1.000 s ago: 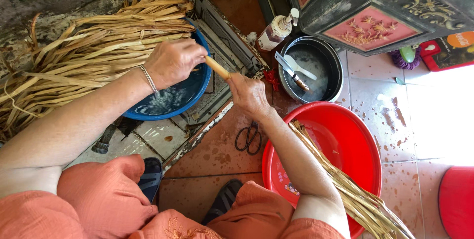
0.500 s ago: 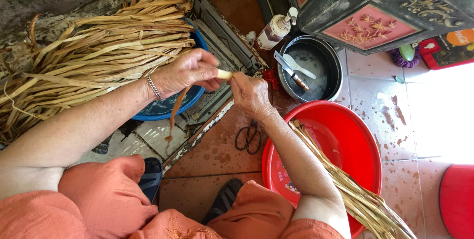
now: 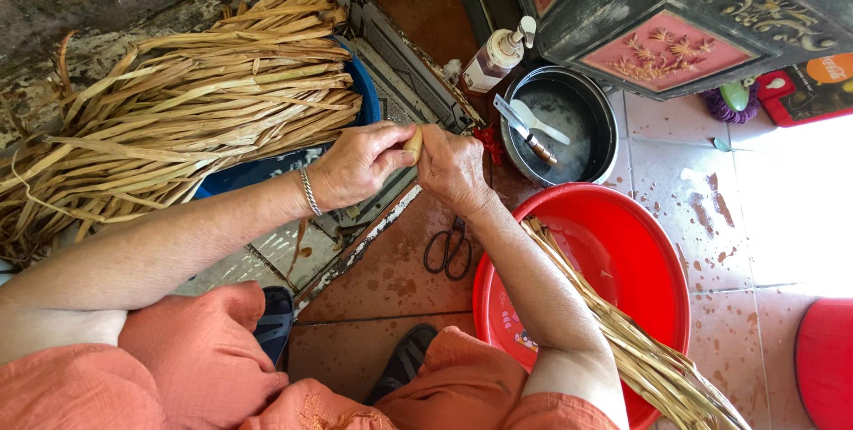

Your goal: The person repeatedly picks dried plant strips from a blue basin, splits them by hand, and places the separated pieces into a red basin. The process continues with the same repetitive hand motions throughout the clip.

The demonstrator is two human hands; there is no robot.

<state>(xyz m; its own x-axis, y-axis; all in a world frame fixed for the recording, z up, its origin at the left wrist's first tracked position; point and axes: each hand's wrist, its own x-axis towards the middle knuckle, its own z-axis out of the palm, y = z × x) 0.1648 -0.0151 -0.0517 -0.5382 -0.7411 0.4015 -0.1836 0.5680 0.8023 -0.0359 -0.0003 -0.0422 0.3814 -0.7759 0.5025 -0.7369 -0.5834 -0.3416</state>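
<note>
A heap of dried leaves (image 3: 178,119) lies over a blue basin (image 3: 267,171), beside a red basin (image 3: 640,261). Above scissors (image 3: 449,248), left hand (image 3: 355,163) and right hand (image 3: 453,168) each close their grip on a rolled tan leaf strip (image 3: 413,141).

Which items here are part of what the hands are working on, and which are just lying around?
In use:
left hand and right hand, pinching a tan strip end
dried leaf strips over the blue basin
strips in the red basin

Lying about:
scissors
pump bottle
black pot
</note>
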